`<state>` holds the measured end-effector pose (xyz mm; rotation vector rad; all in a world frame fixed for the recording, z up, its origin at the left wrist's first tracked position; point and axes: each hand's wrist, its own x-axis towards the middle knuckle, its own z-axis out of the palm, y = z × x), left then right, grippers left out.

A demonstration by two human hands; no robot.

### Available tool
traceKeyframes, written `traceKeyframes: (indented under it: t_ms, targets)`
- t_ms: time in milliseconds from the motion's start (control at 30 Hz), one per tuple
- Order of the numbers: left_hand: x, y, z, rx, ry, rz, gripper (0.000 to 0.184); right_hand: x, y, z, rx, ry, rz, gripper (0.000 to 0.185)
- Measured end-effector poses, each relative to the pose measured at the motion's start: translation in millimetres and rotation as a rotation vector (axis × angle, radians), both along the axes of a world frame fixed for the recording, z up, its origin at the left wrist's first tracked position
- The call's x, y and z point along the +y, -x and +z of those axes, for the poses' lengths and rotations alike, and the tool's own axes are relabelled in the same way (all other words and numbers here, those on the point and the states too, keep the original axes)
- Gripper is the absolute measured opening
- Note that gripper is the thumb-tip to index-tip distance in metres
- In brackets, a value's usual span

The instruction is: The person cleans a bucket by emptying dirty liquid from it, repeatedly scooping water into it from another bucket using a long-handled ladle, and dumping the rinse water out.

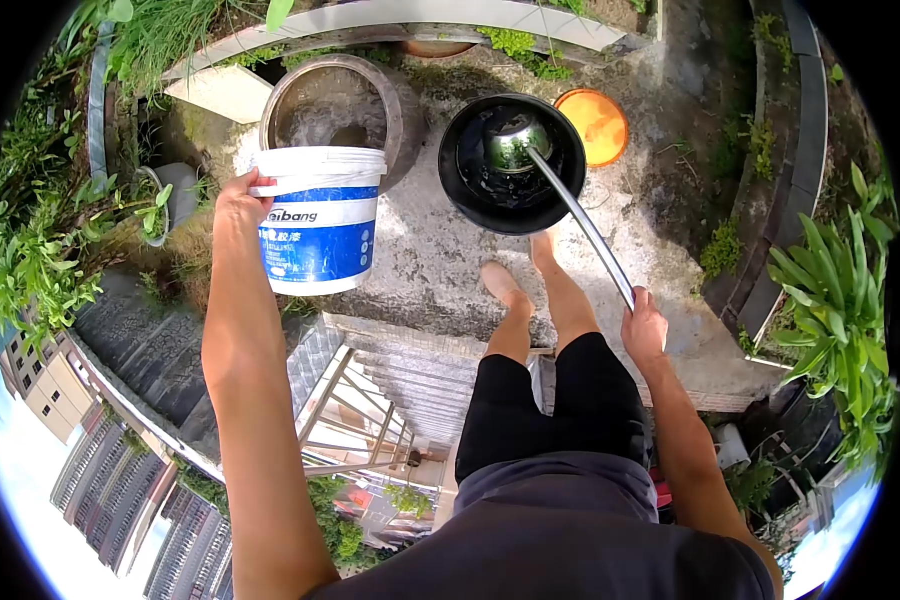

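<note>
Weathered concrete [405, 240] spreads beneath a black tub [505, 222], and left of that tub I see a big clay jar [403, 112]. Between them, nearer me, the left hand [245, 193] lifts a white pail [320, 225], visible fingers pinching the rim, seemingly to keep it upright. From the tub slants a metal dipper [513, 146]; the right hand [644, 328] curls its fingers round the handle's end, probably staying clear of the dark liquid [478, 182]. Beside the tub's right lies an orange disc [592, 127].

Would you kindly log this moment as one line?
left hand: grips bucket | right hand: grips ladle | ladle head: at mouth of black tub
</note>
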<state>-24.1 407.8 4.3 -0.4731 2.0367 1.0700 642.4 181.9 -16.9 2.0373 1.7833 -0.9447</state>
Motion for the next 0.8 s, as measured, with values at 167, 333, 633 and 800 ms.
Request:
traceKeyframes:
  t_ms: [167,333,633,800]
  targets:
    - [3.3,7.7,-4.0,-0.03,0.059,-0.004,0.007,11.8,-12.4,-7.2,0.008,0.061,0.016,0.035]
    - [11.2,3.1,-2.5,0.002,0.121,-0.007,0.005,22.6,-9.7,-11.1,0.033,0.098,0.015,0.037]
    - [4.0,0.0,-0.5,-0.009,0.115,0.014,0.008,33.9,3.2,-12.9,0.088,0.158,-0.02,0.037]
    - [-11.0,-2.1,8.6,-0.024,0.075,0.07,0.007,38.5,27.9,-15.6,0.116,0.247,-0.098,0.038]
